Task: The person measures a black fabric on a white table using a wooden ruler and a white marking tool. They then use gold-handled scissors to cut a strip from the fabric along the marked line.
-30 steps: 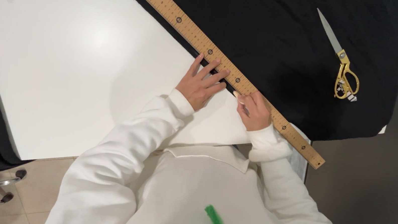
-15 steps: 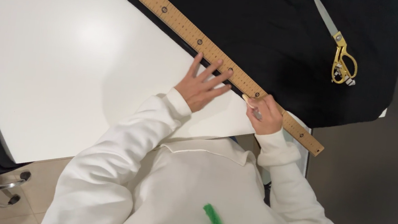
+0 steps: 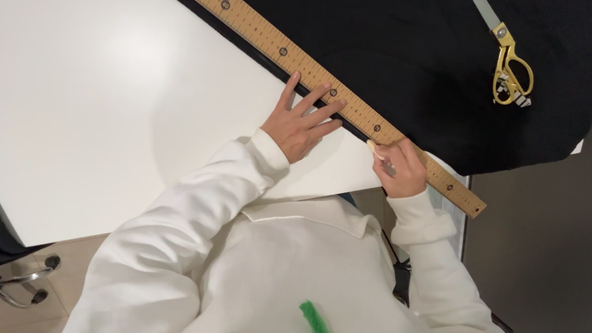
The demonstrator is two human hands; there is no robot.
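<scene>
Table: a white table (image 3: 58, 84) is carrying a black cloth (image 3: 415, 53) over its far side and right end.
Ruler: a long wooden ruler (image 3: 252, 29) is lying diagonally along the cloth's near edge.
Left hand: the left hand (image 3: 303, 124) is pressing flat, fingers spread, fingertips on the ruler.
Right hand: the right hand (image 3: 402, 170) is pinching a pale marking chalk (image 3: 377, 151) against the ruler, near the table's right end.
Scissors: gold-handled scissors (image 3: 508, 61) are lying on the cloth toward the far right corner.

Wooden ruler's (image 3: 301, 65) far end and scissors' (image 3: 507, 53) blade tips beyond the top edge.
</scene>
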